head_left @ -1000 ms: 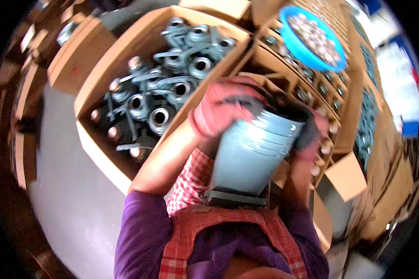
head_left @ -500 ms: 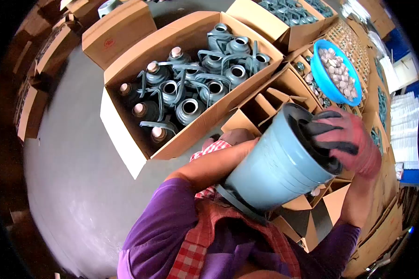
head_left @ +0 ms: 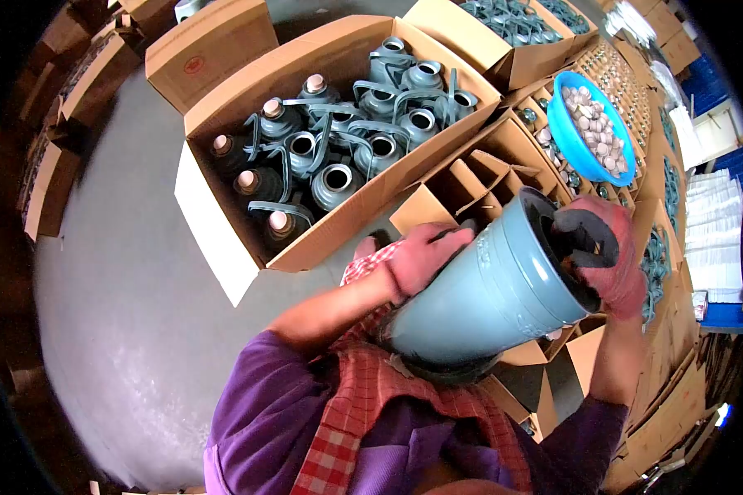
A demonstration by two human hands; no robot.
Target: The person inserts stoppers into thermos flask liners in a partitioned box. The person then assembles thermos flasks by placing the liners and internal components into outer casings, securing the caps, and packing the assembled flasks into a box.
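A large blue-grey metal thermos flask body (head_left: 495,289) lies slanted against my lap, its wide open end up and to the right. My left hand (head_left: 429,257), in a red glove with dark fingertips, grips its left side. At the dark opening is my right hand (head_left: 607,252), gloved the same way, with curled fingers reaching inside the rim. What those fingers hold, if anything, is hidden. A red checked apron (head_left: 338,429) lies beneath the narrow end.
To the left stands a carton (head_left: 305,257) of flasks with handles, several with pale stoppers. A divided carton (head_left: 437,216) is just beyond the flask body. A blue basin (head_left: 563,124) of round pale pieces rests on boxes at the right. Grey floor (head_left: 124,330) spreads left.
My left hand has come out from behind the flask body onto its near left side. The flask body has turned slightly, and my right hand's fingers have curled more at the opening.
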